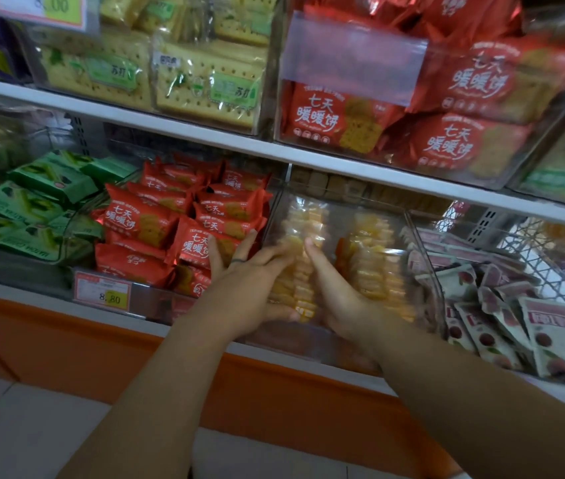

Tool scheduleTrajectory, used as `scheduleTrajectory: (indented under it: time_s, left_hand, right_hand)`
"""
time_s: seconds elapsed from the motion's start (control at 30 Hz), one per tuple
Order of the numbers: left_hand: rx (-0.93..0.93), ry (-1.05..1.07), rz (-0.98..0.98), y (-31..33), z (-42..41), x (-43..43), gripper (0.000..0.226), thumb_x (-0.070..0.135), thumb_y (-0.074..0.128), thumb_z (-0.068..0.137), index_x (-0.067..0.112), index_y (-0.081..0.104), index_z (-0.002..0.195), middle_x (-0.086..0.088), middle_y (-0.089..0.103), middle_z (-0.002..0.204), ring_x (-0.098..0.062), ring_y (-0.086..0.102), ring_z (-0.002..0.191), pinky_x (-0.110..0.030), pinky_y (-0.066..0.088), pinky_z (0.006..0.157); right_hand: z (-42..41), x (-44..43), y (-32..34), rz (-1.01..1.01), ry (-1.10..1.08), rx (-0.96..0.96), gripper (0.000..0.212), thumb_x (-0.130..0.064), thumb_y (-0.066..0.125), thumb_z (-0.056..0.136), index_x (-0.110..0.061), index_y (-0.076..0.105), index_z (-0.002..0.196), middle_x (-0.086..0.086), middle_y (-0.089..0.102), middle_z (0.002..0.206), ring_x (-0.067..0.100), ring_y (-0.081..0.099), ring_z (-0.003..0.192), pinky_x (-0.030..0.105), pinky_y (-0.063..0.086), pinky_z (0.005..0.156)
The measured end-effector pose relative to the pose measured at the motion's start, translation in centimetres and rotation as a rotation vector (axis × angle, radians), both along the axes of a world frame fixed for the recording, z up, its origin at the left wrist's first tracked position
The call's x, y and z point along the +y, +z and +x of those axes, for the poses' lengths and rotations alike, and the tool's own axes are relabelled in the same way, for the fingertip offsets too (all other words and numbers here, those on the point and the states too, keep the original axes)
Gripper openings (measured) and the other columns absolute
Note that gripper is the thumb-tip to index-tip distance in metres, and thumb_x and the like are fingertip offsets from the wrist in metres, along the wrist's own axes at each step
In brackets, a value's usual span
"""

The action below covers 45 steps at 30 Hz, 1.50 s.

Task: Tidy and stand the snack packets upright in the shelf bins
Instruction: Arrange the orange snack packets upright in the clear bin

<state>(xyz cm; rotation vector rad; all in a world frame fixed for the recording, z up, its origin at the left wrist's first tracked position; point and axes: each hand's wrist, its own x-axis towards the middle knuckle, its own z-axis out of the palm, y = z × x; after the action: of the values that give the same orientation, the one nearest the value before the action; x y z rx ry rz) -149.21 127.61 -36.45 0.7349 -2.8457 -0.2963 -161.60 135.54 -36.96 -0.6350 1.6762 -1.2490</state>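
Reaching into the lower shelf (25, 286), the person works at the clear plastic bin (418, 243) in the middle, between a bin of red packets (156, 223) and a bin of white packets with red fruit pictures (547, 340).

Inside the clear bin the yellow snack packets stand in two rows. The left row (296, 285) is between the two hands, and the other row (374, 267) is just beside the right hand. The picture is a little blurred here, so single packets are hard to count.

These packets seem light and small, in thin glossy film that is probably slippery. The content looks like biscuit or cake pieces, so it may break under a hard squeeze. It seems better to press the whole row softly from both flat sides, not to pinch one packet at its sealed end.

The left hand (250, 285) has its fingers straight and spread against the left side of the row, with the thumb under the front end. The right hand (338, 295) lies flat on the other side with one finger pointing up; its other fingers are hidden. Both forearms come from below and meet at the bin.
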Motion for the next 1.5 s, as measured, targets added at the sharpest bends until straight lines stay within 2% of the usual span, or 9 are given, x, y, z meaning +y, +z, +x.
scheduleTrajectory:
  time_s: [0.23, 0.4, 0.6, 0.73, 0.93, 1.07, 1.17, 1.3, 1.5]
  left_hand:
    - [-0.008, 0.016, -0.030, -0.2, 0.3, 0.3, 0.084, 0.067, 0.054, 0.078, 0.039, 0.016, 0.148, 0.023, 0.009, 0.154, -0.019, -0.016, 0.144, -0.060, -0.026, 0.100]
    - [-0.015, 0.014, -0.024, -0.3, 0.1, 0.2, 0.082, 0.065, 0.053, 0.081, 0.037, 0.015, 0.148, 0.020, 0.006, 0.156, -0.020, -0.018, 0.144, -0.060, -0.027, 0.100]
    - [-0.066, 0.021, 0.040, 0.1, -0.5, 0.7, 0.083, 0.058, 0.055, 0.084, 0.039, 0.008, 0.149, 0.018, -0.004, 0.157, -0.021, -0.023, 0.143, -0.063, -0.025, 0.100]
    - [-0.078, 0.022, 0.077, 0.3, -0.5, 0.7, 0.083, 0.054, 0.057, 0.084, 0.038, 0.008, 0.150, 0.018, -0.005, 0.157, -0.021, -0.024, 0.142, -0.062, -0.026, 0.099]
    - [-0.022, 0.005, 0.115, 0.6, 0.0, 0.4, 0.088, 0.064, 0.059, 0.076, 0.042, 0.014, 0.148, 0.020, 0.006, 0.156, -0.018, -0.016, 0.144, -0.059, -0.025, 0.102]
    - [0.175, 0.035, 0.035, 1.1, 0.5, -0.5, 0.077, 0.070, 0.052, 0.075, 0.042, 0.029, 0.143, 0.019, 0.014, 0.155, -0.011, -0.007, 0.144, -0.058, -0.023, 0.105]
    - [0.149, 0.101, 0.016, 0.6, 0.7, -1.4, 0.076, 0.072, 0.042, 0.080, 0.041, 0.022, 0.146, 0.012, 0.003, 0.158, -0.013, -0.010, 0.145, -0.059, -0.020, 0.108]
    - [0.072, 0.124, 0.009, -0.2, 0.2, -1.7, 0.082, 0.075, 0.029, 0.081, 0.035, 0.009, 0.150, 0.011, 0.002, 0.159, -0.013, -0.013, 0.145, -0.060, -0.021, 0.107]
    - [0.057, 0.129, 0.023, 0.1, -0.1, -1.8, 0.087, 0.077, 0.035, 0.079, 0.034, 0.008, 0.150, 0.014, 0.002, 0.159, -0.012, -0.011, 0.145, -0.061, -0.022, 0.106]
  right_hand:
    - [0.0, 0.1, 1.7, 0.014, -0.122, -0.093, 0.074, -0.072, 0.021, 0.087, -0.025, 0.037, 0.141, 0.004, 0.043, 0.141, 0.019, 0.049, 0.119, 0.041, 0.036, 0.097]
    - [0.0, -0.8, 0.1, -0.059, -0.190, -0.096, 0.066, -0.085, 0.033, 0.074, -0.039, 0.059, 0.114, 0.001, 0.060, 0.119, 0.015, 0.058, 0.104, 0.044, 0.040, 0.102]
    - [-0.3, -0.9, -0.3, 0.009, -0.207, -0.137, 0.101, -0.096, 0.040, 0.051, -0.031, 0.054, 0.128, 0.001, 0.055, 0.132, 0.022, 0.053, 0.119, 0.051, 0.035, 0.106]
    - [-0.1, -0.9, 1.6, 0.033, -0.272, -0.129, 0.067, -0.070, 0.026, 0.088, -0.025, 0.046, 0.133, 0.001, 0.052, 0.130, 0.024, 0.051, 0.119, 0.036, 0.039, 0.091]
    - [-2.6, -2.7, 4.0, -0.033, -0.401, -0.036, 0.051, -0.051, 0.027, 0.099, -0.012, 0.061, 0.098, 0.004, 0.057, 0.082, 0.016, 0.053, 0.070, 0.031, 0.040, 0.073]
    - [-3.2, -4.1, 4.1, 0.008, -0.363, -0.097, 0.045, -0.045, 0.030, 0.100, -0.015, 0.064, 0.101, 0.005, 0.067, 0.085, 0.016, 0.060, 0.067, 0.028, 0.041, 0.052]
    - [-3.7, -4.6, 3.7, 0.053, -0.204, -0.033, 0.041, -0.043, 0.043, 0.096, -0.011, 0.063, 0.113, 0.004, 0.068, 0.109, 0.014, 0.062, 0.081, 0.025, 0.047, 0.056]
    - [-4.3, -5.3, 2.6, 0.073, -0.149, 0.041, 0.046, -0.046, 0.059, 0.085, -0.018, 0.056, 0.122, 0.006, 0.069, 0.106, 0.016, 0.068, 0.082, 0.024, 0.051, 0.056]
    - [-5.5, -6.1, 1.6, 0.022, -0.166, 0.020, 0.040, -0.045, 0.047, 0.091, -0.015, 0.065, 0.110, 0.012, 0.070, 0.104, 0.027, 0.066, 0.098, 0.045, 0.047, 0.096]
